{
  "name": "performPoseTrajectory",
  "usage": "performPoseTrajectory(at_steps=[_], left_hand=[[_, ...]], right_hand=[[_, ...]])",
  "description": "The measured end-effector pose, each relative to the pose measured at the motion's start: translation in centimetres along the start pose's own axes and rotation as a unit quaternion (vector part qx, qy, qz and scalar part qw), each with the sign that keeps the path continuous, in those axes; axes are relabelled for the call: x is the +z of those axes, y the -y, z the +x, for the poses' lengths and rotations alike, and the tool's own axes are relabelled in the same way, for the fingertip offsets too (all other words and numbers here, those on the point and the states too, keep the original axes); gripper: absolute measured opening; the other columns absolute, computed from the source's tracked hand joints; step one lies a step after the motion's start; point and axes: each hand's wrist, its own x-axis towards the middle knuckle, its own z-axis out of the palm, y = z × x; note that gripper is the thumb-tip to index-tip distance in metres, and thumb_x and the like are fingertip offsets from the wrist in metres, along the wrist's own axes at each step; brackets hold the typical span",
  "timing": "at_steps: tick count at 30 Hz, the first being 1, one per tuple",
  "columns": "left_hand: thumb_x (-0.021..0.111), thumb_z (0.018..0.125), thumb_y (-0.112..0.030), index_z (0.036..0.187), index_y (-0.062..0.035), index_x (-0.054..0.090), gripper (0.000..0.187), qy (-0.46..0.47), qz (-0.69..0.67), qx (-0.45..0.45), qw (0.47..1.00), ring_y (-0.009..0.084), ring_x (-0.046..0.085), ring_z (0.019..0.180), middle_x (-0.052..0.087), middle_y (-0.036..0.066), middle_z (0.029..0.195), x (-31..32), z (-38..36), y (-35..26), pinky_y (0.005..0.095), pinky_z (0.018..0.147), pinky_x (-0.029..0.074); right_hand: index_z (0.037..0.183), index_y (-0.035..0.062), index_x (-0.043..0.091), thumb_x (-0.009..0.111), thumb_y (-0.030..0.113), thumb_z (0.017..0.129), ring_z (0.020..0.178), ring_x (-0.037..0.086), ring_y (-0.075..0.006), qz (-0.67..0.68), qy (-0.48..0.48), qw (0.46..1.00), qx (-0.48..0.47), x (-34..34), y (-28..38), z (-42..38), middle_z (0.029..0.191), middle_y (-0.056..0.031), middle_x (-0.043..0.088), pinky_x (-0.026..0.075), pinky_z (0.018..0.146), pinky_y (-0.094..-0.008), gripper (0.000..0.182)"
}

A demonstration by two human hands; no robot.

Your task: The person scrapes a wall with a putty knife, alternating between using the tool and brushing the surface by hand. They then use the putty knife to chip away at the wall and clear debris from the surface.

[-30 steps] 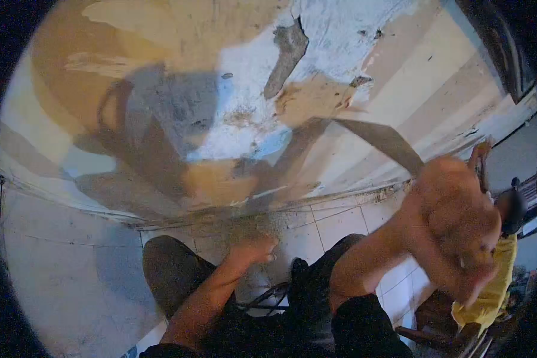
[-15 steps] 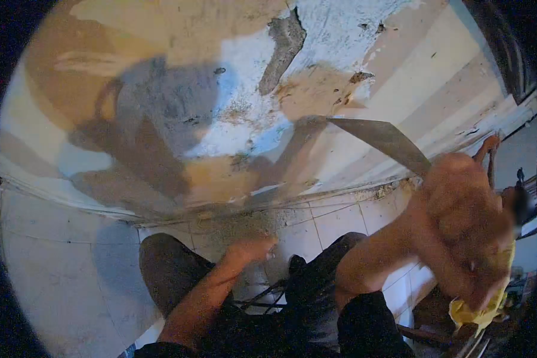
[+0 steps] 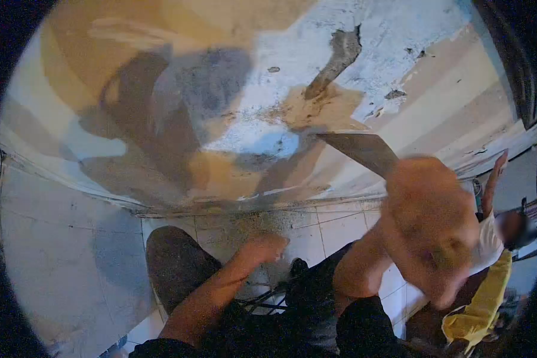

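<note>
1. the right hand is closed in a firm grip around the handle of a scraper; the handle itself is hidden inside the fist, and the hand is blurred.
2. the scraper's broad flat blade rises up and to the left out of the fist; its far edge lies against the wall, just below a tan patch of bared plaster.
3. the left hand hangs low in front of the knees, near the foot of the wall; it holds nothing, and the fingers look loosely curled, though i cannot tell how far.
4. the wall around the blade is patchy; white and pale blue paint, tan areas and a grey gouge above the blade; shadows of the person's head and arm fall across its left part.
5. grit and dust lie along the joint where the wall meets the tiled floor, just beyond the left hand.
6. the person's dark-clothed knees are bent over the tiles.
7. at the right edge, another person in a white and yellow garment is partly in view, one arm raised.
</note>
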Motion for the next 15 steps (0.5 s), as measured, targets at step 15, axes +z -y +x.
performPoseTrajectory(at_steps=[15], left_hand=[[0.056,0.079,-0.016,0.093,-0.0020,0.059,0.020,-0.047,-0.021,0.011,0.999,0.0346,0.064,0.078,0.064,0.020,0.084,-0.2,-0.5,-0.3,0.0464,0.069,0.050]], right_hand=[[0.057,0.0129,0.047,0.059,0.035,0.067,0.048,0.050,-0.0207,-0.551,-0.062,0.827,0.089,1.5,1.2,-1.3,0.052,-0.0027,0.048,0.042,0.048,-0.0374,0.027]])
